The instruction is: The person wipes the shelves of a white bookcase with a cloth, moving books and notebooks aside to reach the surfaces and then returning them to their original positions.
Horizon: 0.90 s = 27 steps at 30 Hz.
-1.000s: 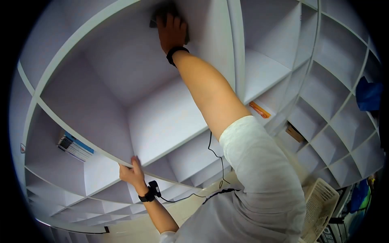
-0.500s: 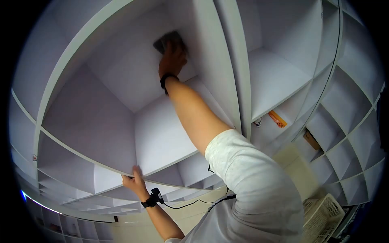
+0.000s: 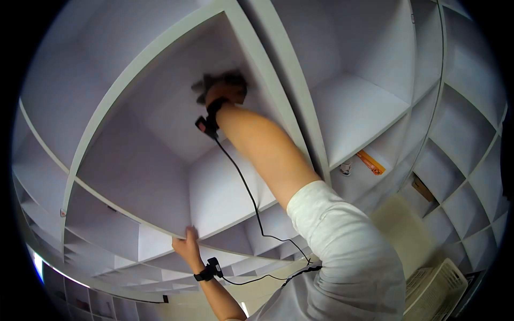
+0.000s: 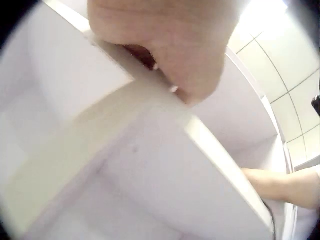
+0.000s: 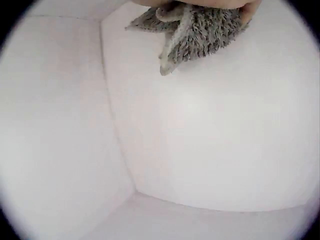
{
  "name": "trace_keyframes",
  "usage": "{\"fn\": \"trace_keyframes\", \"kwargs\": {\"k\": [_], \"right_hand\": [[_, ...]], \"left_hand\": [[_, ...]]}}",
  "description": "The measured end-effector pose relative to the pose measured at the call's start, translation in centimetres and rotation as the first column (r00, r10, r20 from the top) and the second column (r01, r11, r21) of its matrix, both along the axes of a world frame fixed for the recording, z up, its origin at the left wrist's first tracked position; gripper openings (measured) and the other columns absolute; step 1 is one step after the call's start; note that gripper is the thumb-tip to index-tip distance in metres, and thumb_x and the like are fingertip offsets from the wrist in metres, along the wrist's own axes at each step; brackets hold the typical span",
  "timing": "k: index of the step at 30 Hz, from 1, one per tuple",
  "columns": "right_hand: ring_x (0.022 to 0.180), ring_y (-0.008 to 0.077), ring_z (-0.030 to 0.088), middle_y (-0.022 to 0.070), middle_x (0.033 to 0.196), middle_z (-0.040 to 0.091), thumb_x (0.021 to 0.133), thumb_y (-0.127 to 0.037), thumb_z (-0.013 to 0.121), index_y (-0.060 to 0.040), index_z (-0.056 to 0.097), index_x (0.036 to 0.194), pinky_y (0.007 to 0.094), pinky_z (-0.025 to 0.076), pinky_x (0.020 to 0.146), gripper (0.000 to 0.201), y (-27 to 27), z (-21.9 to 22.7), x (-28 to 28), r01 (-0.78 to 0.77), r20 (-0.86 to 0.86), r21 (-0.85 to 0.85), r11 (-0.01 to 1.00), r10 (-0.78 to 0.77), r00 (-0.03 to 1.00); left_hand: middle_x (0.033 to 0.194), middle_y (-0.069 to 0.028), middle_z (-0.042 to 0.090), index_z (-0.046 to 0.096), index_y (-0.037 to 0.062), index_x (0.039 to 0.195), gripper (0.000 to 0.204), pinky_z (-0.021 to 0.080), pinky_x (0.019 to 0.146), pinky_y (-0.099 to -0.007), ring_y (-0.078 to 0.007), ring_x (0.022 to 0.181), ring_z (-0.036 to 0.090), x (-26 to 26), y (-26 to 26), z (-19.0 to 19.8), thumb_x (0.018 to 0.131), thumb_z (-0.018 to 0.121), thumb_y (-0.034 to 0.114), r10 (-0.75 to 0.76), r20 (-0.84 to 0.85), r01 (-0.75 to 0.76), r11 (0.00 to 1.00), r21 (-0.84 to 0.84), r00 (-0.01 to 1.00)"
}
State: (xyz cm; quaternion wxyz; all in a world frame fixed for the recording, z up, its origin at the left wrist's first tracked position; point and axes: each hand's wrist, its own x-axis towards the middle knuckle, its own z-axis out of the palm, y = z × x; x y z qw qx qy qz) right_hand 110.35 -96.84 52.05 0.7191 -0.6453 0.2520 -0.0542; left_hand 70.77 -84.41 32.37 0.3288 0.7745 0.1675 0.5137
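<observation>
My right hand (image 3: 219, 93) is deep inside a white shelf compartment (image 3: 144, 166), at its upper back. It holds a shaggy grey cleaning cloth (image 5: 210, 32), with a finger curled into the cloth's fold in the right wrist view. The cloth lies against the white panel (image 5: 210, 125) and is blurred in the head view. Lower down, my left hand (image 3: 187, 247) grips the front edge of the shelf unit where boards cross. Close up in the left wrist view, its fingers wrap the board edge (image 4: 215, 150); the fingertips are mostly hidden.
White cubby shelves curve around on both sides. An orange packet (image 3: 370, 162) lies in a compartment at right, with a brown box (image 3: 422, 188) farther along. A cream plastic basket (image 3: 439, 291) stands at lower right. A black cable (image 3: 249, 190) runs from the right wrist camera.
My right hand and the cloth have moved down in the head view over the back of the compartment. The left hand keeps its hold on the shelf edge while the view has shifted.
</observation>
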Motion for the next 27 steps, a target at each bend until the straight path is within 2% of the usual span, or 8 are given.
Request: {"fn": "trace_keyframes", "kwargs": {"k": [1,2,4,8,9,15,19,27], "right_hand": [[0.119,0.0215,0.057,0.0146,0.135,0.055,0.095,-0.048,0.052,-0.005,0.044,0.137,0.0367,0.047,0.098,0.06,-1.5,0.9,-0.9,-0.094,0.289,-0.264,0.96,0.172,0.942],[0.1,0.0161,0.066,0.0106,0.117,0.067,0.097,-0.048,0.048,-0.0062,0.056,0.126,0.0328,0.053,0.08,0.052,-11.0,5.0,-8.3,-0.742,0.636,-0.278,0.611,0.695,0.334],[0.091,0.0187,0.066,0.0079,0.112,0.068,0.099,-0.039,0.044,-0.0054,0.06,0.12,0.0351,0.052,0.075,0.043,1.9,7.2,3.3,-0.233,0.648,0.57,0.788,-0.256,0.718],[0.106,0.0245,0.062,0.0076,0.117,0.066,0.1,-0.036,0.044,-0.0085,0.059,0.121,0.0385,0.046,0.094,0.038,-0.4,9.6,-4.7,-0.855,0.856,0.516,0.054,-0.062,0.513],[0.101,0.0266,0.064,0.0097,0.113,0.067,0.1,-0.033,0.042,-0.0084,0.06,0.116,0.039,0.051,0.09,0.034,5.5,8.0,-0.4,-0.952,0.983,0.172,0.254,-0.104,0.15],[0.11,0.0266,0.063,0.0116,0.122,0.064,0.103,-0.029,0.04,-0.007,0.058,0.124,0.04,0.051,0.096,0.035,7.8,9.2,-18.1,-0.816,0.934,0.347,-0.462,0.247,0.258],[0.108,0.0354,0.062,0.0232,0.12,0.061,0.095,-0.02,0.051,0.0022,0.064,0.11,0.0427,0.054,0.089,0.03,7.3,8.6,-24.3,-0.77,0.823,-0.204,0.604,0.532,0.199],[0.106,0.0417,0.045,0.0311,0.126,0.042,0.085,-0.021,0.058,-0.0016,0.052,0.129,0.0521,0.041,0.088,0.048,9.5,-0.2,-31.8,-0.153,0.913,-0.397,0.905,0.407,0.038]], "left_hand": [[0.082,-0.0135,0.071,0.066,-0.0066,0.095,0.02,0.052,0.067,-0.0343,-0.0199,0.071,0.067,-0.1,-0.1,0.5,0.083,0.068,0.009,0.039,-0.095,-0.04,0.999,-0.01,0.995],[0.082,-0.0135,0.071,0.066,-0.0066,0.095,0.02,0.052,0.067,-0.0343,-0.0199,0.071,0.067,0.0,0.3,0.5,0.083,0.068,0.009,0.053,-0.091,-0.054,0.998,-0.015,0.994],[0.087,-0.0175,0.073,0.068,-0.0071,0.094,0.023,0.052,0.073,-0.0371,-0.0268,0.078,0.07,0.2,1.4,-0.4,0.082,0.07,0.012,0.083,-0.114,-0.082,0.997,0.011,0.99],[0.09,-0.0183,0.073,0.069,-0.0064,0.097,0.029,0.052,0.077,-0.0386,-0.0311,0.083,0.071,0.4,1.8,-0.8,0.081,0.074,0.017,0.1,-0.111,-0.098,0.995,0.02,0.989],[0.09,-0.0183,0.073,0.069,-0.0064,0.097,0.029,0.052,0.077,-0.0386,-0.0311,0.083,0.071,0.2,1.9,-1.1,0.081,0.074,0.017,0.12,-0.118,-0.119,0.993,0.014,0.986],[0.089,-0.0164,0.074,0.07,-0.0047,0.098,0.028,0.052,0.075,-0.0349,-0.0242,0.08,0.069,-0.2,0.9,0.0,0.082,0.074,0.018,0.046,-0.108,-0.046,0.999,0.002,0.993],[0.089,-0.0152,0.073,0.07,-0.0046,0.098,0.027,0.052,0.075,-0.0336,-0.0225,0.081,0.069,0.2,1.9,-0.5,0.081,0.074,0.017,0.049,-0.118,-0.056,0.997,-0.061,0.992],[0.086,-0.0127,0.072,0.068,-0.0042,0.095,0.023,0.051,0.076,-0.0326,-0.0186,0.08,0.066,0.5,4.3,-1.9,0.081,0.074,0.013,-0.05,-0.086,0.041,0.994,-0.104,0.995]]}}
